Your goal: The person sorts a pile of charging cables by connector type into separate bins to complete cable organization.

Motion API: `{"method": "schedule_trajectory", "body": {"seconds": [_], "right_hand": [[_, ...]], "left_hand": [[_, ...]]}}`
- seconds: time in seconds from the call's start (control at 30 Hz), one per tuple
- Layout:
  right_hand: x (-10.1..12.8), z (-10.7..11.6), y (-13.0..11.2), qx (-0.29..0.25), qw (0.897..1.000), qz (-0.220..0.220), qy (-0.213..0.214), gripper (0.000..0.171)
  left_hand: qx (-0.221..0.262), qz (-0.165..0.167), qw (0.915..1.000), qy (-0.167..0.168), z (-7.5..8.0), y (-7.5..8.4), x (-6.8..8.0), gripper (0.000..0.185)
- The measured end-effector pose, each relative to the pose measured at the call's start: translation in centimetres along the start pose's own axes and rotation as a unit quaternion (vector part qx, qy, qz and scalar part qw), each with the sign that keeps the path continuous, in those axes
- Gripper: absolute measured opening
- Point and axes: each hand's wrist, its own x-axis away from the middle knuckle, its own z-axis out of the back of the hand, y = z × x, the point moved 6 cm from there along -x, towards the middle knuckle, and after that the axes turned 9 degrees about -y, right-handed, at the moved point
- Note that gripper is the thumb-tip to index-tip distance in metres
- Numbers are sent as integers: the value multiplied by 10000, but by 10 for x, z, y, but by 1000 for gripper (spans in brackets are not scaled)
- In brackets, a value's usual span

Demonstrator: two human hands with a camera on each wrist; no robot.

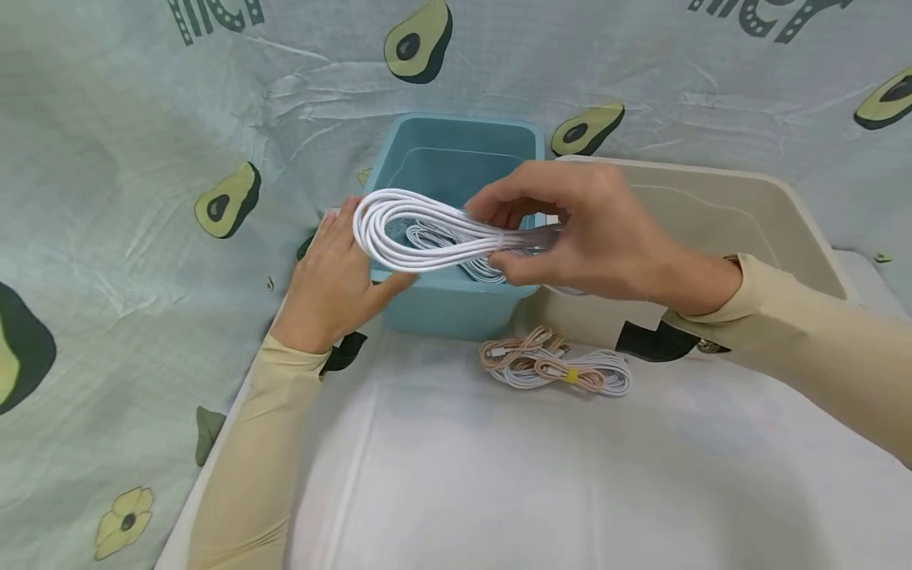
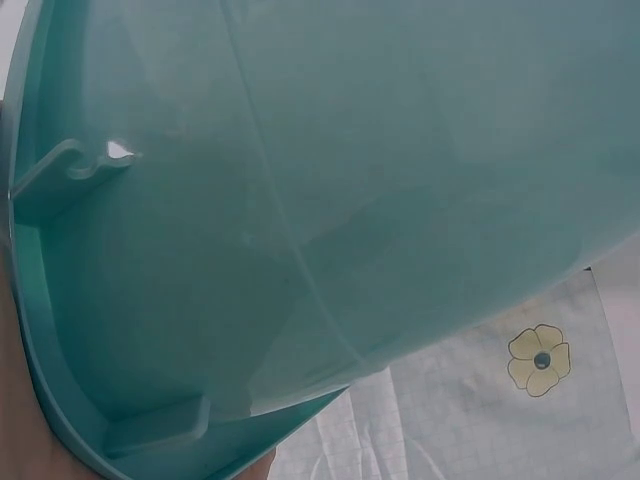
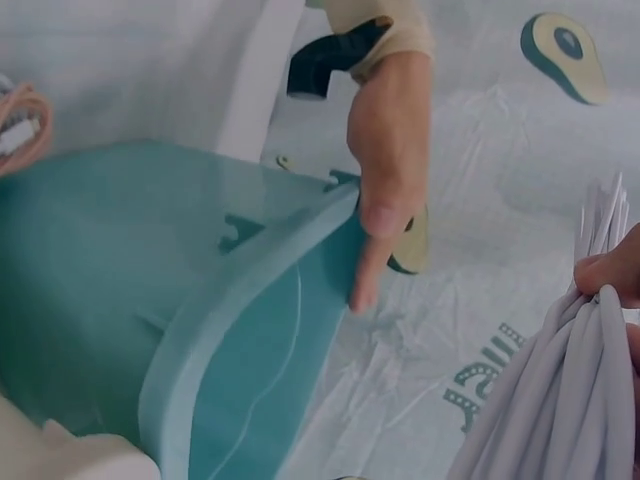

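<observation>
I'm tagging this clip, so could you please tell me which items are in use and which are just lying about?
In use:
right hand pinching the white cable coil
left hand on the teal bin

Lying about:
cable bundle on the table
beige bin

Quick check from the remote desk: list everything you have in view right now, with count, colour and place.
Cable bundle: one, white, held above the teal bin.
Teal bin: one, teal, centre back; more pale cables lie inside it.
Beige bin: one, beige, right of the teal bin.
Cable bundles on table: looks like two, pink and white, in front of the bins.
Table cover: one, white, underneath.
Avocado-print sheet: pale green, behind and left.
Left hand: rests on the teal bin's left side.
Right hand: pinches the cable bundle.
</observation>
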Motion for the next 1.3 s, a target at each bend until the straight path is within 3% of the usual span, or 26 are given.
{"method": "schedule_trajectory", "body": {"seconds": [0.17,0.37,0.53,0.83,1.3], "right_hand": [[-10,5,11,-6,9998,-140,119,38],[-24,12,24,63,9989,-391,265,39],[-33,14,40,66,9955,-896,304,39],[-46,15,74,182,9857,-1633,381,42],[-74,2,124,24,9730,-2296,253,46]], "left_hand": [[-173,-199,9993,254,1,5,0,95],[-350,185,9990,-197,-1,2,-1,98],[-353,334,9980,-415,-2,0,-2,98],[-349,295,9981,-405,-2,1,-2,99],[-362,399,9973,-502,-3,-1,-2,100]]}}
